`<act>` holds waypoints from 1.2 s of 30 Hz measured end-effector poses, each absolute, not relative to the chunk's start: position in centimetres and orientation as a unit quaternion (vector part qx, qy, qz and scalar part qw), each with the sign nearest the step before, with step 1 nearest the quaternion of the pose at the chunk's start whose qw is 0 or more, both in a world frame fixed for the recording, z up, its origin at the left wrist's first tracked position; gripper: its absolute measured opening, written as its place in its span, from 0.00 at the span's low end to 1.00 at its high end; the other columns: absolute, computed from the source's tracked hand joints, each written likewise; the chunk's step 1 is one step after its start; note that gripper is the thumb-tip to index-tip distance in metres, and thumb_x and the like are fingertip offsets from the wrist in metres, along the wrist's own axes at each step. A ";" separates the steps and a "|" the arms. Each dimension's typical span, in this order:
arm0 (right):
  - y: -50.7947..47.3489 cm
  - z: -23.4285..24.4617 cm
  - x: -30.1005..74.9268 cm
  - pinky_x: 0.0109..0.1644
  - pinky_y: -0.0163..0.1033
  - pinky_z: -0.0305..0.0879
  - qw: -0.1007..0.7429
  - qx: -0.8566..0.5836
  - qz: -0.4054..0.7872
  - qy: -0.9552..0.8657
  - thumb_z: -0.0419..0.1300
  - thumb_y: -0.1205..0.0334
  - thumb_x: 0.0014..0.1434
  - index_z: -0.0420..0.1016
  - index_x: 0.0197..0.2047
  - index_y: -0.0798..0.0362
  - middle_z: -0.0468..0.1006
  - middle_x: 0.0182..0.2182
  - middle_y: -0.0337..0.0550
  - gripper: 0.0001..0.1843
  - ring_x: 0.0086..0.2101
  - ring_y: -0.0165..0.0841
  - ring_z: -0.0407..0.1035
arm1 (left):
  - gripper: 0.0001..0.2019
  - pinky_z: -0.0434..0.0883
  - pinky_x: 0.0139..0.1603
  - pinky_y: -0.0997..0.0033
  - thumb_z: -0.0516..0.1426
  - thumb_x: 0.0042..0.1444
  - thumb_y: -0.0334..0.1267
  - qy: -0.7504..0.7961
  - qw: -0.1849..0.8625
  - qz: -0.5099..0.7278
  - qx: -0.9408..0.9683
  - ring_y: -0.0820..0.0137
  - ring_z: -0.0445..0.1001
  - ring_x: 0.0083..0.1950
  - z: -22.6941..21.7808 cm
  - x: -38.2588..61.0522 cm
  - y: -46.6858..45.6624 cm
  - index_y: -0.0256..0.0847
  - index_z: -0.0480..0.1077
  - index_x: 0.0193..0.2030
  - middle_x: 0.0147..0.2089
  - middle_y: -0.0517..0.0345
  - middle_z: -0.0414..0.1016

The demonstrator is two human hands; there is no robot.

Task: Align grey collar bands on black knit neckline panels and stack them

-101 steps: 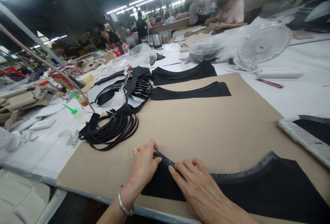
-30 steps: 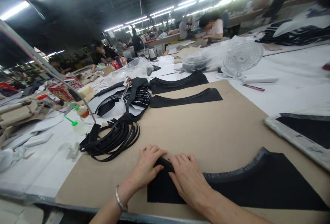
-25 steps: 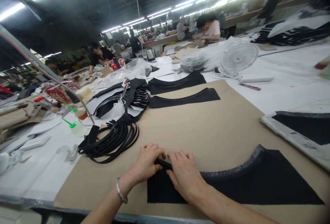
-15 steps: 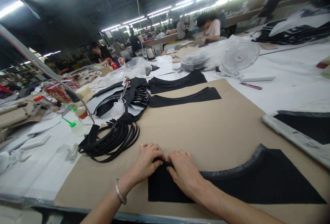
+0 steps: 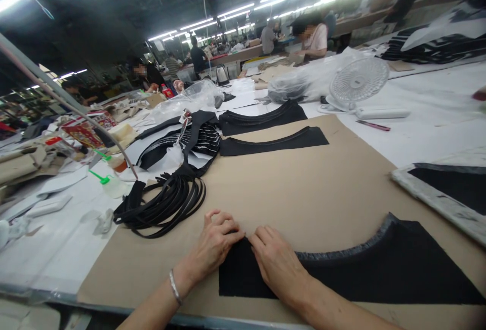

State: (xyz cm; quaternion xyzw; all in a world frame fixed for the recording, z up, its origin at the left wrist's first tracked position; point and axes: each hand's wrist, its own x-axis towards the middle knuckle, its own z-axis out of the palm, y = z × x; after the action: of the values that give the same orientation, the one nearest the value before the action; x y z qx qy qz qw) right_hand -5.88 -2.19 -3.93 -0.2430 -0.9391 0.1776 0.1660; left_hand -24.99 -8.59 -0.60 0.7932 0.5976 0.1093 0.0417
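Note:
A black fabric panel [image 5: 364, 277] with a curved, grey-banded upper edge lies flat on brown cardboard [image 5: 304, 188] in front of me. My left hand [image 5: 214, 241] has its fingers curled and pressing on the panel's left tip, a silver bracelet on its wrist. My right hand [image 5: 277, 261] lies beside it, fingers together and bent, pressing the folded edge of the same corner. The two hands almost touch at the fingertips.
A coil of black strips [image 5: 167, 203] lies just left of my hands. More black curved panels [image 5: 273, 142] sit further back. A white desk fan [image 5: 357, 79], a pink cutter [image 5: 374, 126], green-capped glue bottles [image 5: 108, 183] and a glue-stained board [image 5: 444, 188] surround the cardboard. Other people work at distant tables.
Both hands have stayed on the panel's left tip, working the folded edge down; the black edge strip that showed between the fingers is now covered. The view shifted slightly.

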 end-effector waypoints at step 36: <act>-1.6 -2.2 -5.1 0.49 0.47 0.58 0.114 -0.282 0.270 -0.914 0.58 0.72 0.57 0.69 0.44 0.53 0.72 0.41 0.45 0.11 0.43 0.41 0.64 | 0.19 0.51 0.56 0.57 0.47 0.60 0.25 0.639 -0.030 0.203 0.741 0.66 0.68 0.50 -2.1 -23.2 -12.1 0.49 0.73 0.47 0.43 0.57 0.76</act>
State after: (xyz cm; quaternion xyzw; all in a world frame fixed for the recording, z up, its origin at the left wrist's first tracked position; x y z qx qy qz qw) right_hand -5.14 -1.57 -2.21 -0.2817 -0.9135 0.2703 0.1144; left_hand -23.22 -12.14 -2.08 0.7414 0.6389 0.2030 -0.0300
